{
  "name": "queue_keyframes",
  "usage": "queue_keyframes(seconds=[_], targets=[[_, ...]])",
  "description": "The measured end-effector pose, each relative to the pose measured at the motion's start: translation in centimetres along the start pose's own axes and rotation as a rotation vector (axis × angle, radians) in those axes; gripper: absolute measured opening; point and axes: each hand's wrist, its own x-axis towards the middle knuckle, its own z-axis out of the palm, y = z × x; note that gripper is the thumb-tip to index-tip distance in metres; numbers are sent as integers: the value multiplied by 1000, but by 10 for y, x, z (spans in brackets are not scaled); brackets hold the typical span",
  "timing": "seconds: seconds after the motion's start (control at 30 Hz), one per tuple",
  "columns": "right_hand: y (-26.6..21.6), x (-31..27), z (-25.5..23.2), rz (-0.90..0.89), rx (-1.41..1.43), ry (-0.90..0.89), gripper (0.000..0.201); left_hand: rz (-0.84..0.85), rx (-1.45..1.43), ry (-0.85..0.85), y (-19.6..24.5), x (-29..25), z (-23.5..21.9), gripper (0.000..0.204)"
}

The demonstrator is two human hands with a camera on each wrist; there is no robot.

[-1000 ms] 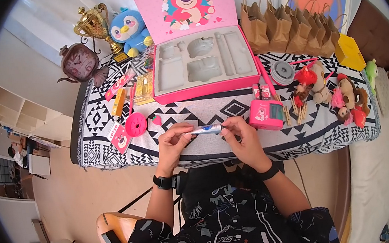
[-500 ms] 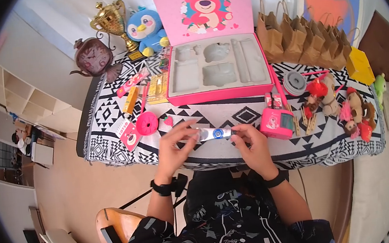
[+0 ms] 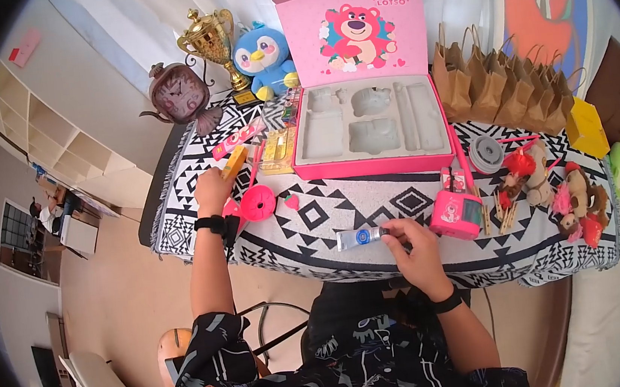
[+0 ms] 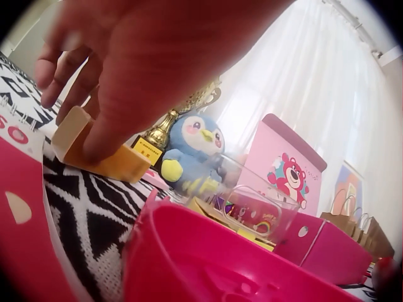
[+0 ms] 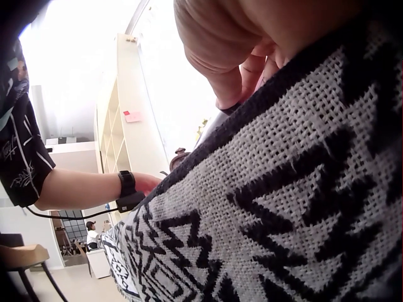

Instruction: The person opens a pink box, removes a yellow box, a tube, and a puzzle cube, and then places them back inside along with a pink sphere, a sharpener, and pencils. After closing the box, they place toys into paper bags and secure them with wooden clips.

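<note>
My right hand pinches a small silver-white tube with a blue round mark by its dark cap end, close over the front of the cloth. The tube's flat end points left. At the left of the table my left hand grips a small yellow cardboard box. In the left wrist view the yellow box shows an open end flap, with the thumb against it and the other fingers on its far side. Beside that hand lie a round pink container and a strawberry-shaped piece.
A pink box with moulded grey compartments stands lid-up at the back. Right of it are paper bags, a pink sharpener-like case, clothespins and several dolls. A plush penguin, trophy and clock stand back left.
My left hand has let go of the tube and moved left to the yellow box. My right hand keeps the tube, now lower over the cloth. The head view has shifted.
</note>
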Motion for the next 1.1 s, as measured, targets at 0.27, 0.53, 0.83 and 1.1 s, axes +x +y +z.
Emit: queue_keyframes(seconds=[0.27,0.53,0.83,1.1], targets=[[1,2,1,13,14,15,17,416,-708,475,41,-100,-56,23],[10,-1,2,145,214,69,18,652,-886,106,80,-194,-18,34],[14,-1,3,128,270,88,19,613,-1028,-33,97,-205,2,43],[12,-1,3,143,237,99,21,700,-1047,-247,114,-201,-17,63]])
